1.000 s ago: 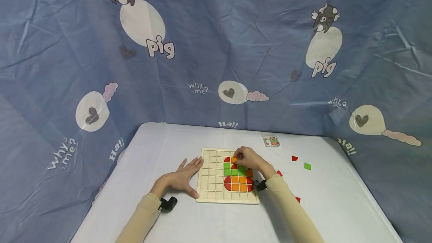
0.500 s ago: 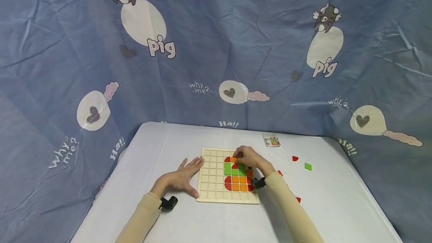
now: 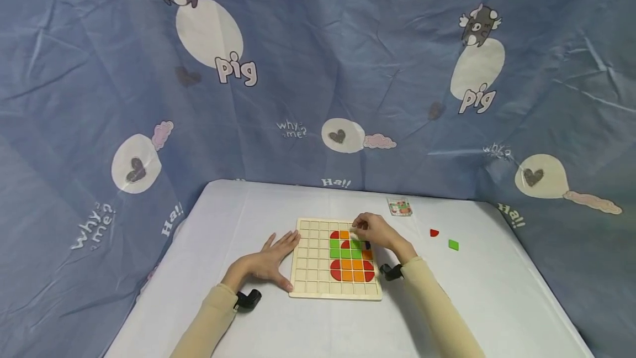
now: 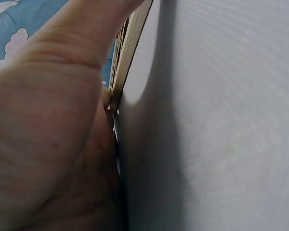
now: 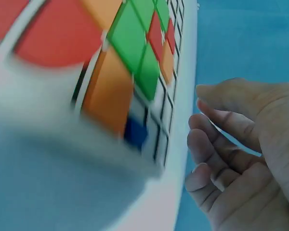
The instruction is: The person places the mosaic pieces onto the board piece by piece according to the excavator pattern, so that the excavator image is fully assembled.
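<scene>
A wooden grid board is set midway between the side edges of the tabletop, its left edge touched by the spread left hand. At its far right corner the right hand is held empty, fingers loosely bent.

On the white-covered desk lies a square pale wooden grid board, with red, orange and green flat tiles in its right half. A rectangular printed card lies behind it, to the right. Farther right lies a loose red rounded piece, a loose green four-sided piece before and right of it.
</scene>
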A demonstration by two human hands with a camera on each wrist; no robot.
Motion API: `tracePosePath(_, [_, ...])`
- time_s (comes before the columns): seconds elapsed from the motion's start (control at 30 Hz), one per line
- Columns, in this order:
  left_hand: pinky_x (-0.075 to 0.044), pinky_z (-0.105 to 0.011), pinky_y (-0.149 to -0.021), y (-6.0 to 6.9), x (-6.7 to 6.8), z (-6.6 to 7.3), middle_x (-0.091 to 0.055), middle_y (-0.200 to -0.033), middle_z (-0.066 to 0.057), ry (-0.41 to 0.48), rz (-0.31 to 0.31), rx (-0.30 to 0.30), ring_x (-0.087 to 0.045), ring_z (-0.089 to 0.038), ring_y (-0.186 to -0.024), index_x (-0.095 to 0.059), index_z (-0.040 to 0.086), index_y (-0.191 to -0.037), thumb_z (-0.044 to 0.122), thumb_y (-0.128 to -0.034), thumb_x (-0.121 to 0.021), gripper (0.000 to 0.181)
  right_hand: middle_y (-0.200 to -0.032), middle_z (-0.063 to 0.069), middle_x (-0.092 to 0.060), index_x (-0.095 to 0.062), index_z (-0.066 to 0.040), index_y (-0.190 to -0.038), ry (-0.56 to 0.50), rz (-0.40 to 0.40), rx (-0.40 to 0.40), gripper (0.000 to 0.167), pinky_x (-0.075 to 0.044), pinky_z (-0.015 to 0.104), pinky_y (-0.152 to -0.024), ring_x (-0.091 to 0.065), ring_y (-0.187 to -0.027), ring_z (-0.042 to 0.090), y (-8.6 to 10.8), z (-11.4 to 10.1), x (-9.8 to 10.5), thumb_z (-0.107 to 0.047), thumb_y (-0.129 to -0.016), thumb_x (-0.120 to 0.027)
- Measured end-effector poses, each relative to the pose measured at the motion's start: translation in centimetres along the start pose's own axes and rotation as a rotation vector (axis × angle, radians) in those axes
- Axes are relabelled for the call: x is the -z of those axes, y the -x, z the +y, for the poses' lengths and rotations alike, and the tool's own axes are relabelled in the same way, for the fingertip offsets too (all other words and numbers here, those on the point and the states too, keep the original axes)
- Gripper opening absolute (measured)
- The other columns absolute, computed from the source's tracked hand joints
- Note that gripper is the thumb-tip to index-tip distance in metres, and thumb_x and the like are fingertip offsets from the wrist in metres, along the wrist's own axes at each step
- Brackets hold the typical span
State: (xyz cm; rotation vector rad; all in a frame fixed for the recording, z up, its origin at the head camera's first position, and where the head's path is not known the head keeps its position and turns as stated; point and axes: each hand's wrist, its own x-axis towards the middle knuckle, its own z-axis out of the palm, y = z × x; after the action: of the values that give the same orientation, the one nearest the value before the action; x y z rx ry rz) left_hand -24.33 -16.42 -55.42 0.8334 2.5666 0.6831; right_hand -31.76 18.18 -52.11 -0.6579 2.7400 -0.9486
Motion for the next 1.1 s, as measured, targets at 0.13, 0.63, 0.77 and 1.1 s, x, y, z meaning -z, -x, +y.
tracePosePath(0.13, [0.012, -0.057, -0.118, 0.0, 0.1, 0.0, 0.002, -0.164, -0.006, -0.01, -0.002, 0.003, 0.005, -0.026, -0.151, -0.005, 0.009, -0.156, 0.067, -0.0606, -0.079, 0.134, -0.085, -0.001, -0.062, -0.066, -0.009, -0.094, 0.037, 0.036, -0.03, 0.006, -0.047, 0.027, -0.064, -0.054, -0.075, 0.012, 2.1, 1.1, 1.6, -0.012, -0.09, -0.066])
tracePosePath(0.63, [0.013, -0.057, -0.118, -0.2, -0.1, -0.3, 0.002, -0.164, -0.007, 0.001, -0.001, -0.001, 0.005, -0.027, -0.151, -0.005, 0.009, -0.156, 0.066, -0.0602, -0.08, 0.134, -0.088, 0.004, -0.058, -0.063, -0.004, -0.1, 0.038, -0.099, -0.151, 0.021, -0.045, 0.023, -0.062, -0.05, -0.077, 0.015, 9.5, 6.7, 5.4, -0.001, -0.08, -0.069])
tracePosePath(0.77, [0.012, -0.058, -0.118, -0.1, -0.1, -0.3, 0.0, -0.164, -0.008, 0.003, 0.007, -0.005, 0.004, -0.027, -0.151, -0.006, 0.009, -0.156, 0.065, -0.06, -0.08, 0.133, -0.089, 0.006, -0.058, -0.063, -0.003, -0.098, 0.038, -0.103, -0.139, 0.021, -0.045, 0.022, -0.064, -0.049, -0.077, 0.015, 10.2, 7.3, 5.5, 0.001, -0.078, -0.069])
tracePosePath(1.1, [0.012, -0.058, -0.118, -0.2, -0.2, -0.3, 0.0, -0.164, -0.008, 0.0, 0.008, -0.005, 0.004, -0.027, -0.151, -0.007, 0.008, -0.156, 0.066, -0.06, -0.08, 0.133, -0.089, 0.002, -0.062, -0.064, -0.004, -0.096, 0.031, -0.088, -0.189, 0.015, -0.05, 0.025, -0.071, -0.054, -0.079, 0.013, 10.2, 7.9, 5.9, -0.004, -0.083, -0.071])
